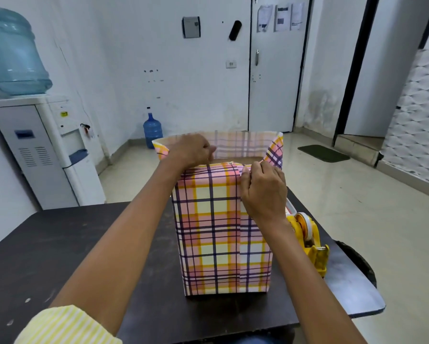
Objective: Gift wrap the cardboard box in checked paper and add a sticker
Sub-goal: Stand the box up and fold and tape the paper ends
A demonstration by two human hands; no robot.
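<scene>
Now folding top end: box (pixel 233 160) stood upright near table (pixel 59 244) far edge, sides wrapped. My left hand (pixel 192 150) and right hand (pixel 264 189) pinched paper (pixel 220 232) rim, fingers closed. Next, I judged: crease flaps down, tape from dispenser (pixel 307 239).

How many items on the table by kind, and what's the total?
Wrapped box: 1
Yellow tape dispenser: 1
Total: 2
Left hand and right hand both work the checked paper's top edge. No sticker visible.
</scene>
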